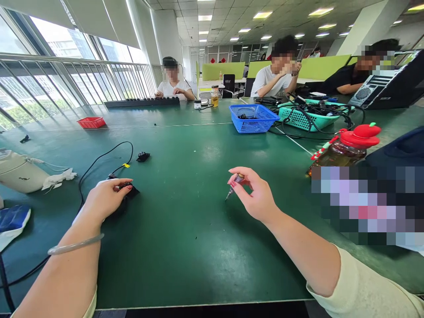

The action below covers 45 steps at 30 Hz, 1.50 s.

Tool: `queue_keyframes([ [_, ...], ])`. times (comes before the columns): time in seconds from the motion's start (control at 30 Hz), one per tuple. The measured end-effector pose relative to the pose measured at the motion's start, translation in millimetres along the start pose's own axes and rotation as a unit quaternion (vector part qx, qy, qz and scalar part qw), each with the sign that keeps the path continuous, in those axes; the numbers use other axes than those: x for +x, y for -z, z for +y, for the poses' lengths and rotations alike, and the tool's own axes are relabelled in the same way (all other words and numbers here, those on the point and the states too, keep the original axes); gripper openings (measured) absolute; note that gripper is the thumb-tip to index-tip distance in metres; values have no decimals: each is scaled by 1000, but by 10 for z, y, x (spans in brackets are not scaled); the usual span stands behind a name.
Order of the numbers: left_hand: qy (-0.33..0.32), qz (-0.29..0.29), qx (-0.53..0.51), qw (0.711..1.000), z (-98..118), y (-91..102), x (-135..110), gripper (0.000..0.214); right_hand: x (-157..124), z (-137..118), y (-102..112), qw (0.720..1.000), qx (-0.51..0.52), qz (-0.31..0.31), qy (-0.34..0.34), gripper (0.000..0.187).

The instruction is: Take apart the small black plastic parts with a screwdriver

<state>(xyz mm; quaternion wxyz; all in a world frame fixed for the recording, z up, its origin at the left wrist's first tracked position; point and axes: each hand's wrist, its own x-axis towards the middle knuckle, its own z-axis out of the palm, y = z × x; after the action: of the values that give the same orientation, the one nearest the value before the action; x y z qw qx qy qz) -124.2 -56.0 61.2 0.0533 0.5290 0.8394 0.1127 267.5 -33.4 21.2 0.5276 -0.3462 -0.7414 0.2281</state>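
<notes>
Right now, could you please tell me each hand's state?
Left hand: closed on a small black object.
Right hand: holding a slim screwdriver-like tool, tip downward.

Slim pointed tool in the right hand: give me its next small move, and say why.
Probably bring the slim pointed tool across toward the small black part: the right hand holds it tip down above green tabletop, well apart from that part, which the left hand has between thumb and fingers.
</notes>
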Motion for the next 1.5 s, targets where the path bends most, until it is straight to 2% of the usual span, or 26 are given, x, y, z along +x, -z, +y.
queue_keyframes([
  [0.37, -16, 5, 46, 999, -73, -16, 32, 46, -3, 18, -5, 1000, -2, 4, 8, 26],
  [0.57, -43, -34, 94, 994, -160, -85, 96, 51, 1, 10, -10, 1000, -1, 5, 8, 26],
  [0.67, -61, -37, 92, 993, -169, -105, 117, 52, 3, 1, -9, 1000, -1, 1, 0, 25],
  [0.77, -66, -14, 81, 994, -139, -66, 94, 53, 0, -3, -7, 1000, 0, 0, -7, 24],
  [0.9, -17, 62, 110, 992, -66, 47, -26, 57, -3, -4, -5, 1000, 4, 1, -1, 25],
  [0.97, -2, 78, 146, 986, -25, 86, -109, 59, 0, -6, -4, 1000, 5, 1, 0, 25],
  [1.1, 27, 36, 225, 973, 25, 66, -235, 51, 11, -11, -2, 1000, 6, -1, -3, 25],
  [1.23, 25, -1, 278, 960, -6, -18, -259, 48, 13, -10, 0, 1000, 2, 0, -5, 25],
  [1.37, 7, -23, 288, 957, -69, -78, -226, 52, 13, -19, -4, 1000, 6, -3, -6, 24],
  [1.5, -17, -34, 273, 961, -80, -110, -191, 39, 14, -28, -3, 1000, 10, -4, -11, 23],
])
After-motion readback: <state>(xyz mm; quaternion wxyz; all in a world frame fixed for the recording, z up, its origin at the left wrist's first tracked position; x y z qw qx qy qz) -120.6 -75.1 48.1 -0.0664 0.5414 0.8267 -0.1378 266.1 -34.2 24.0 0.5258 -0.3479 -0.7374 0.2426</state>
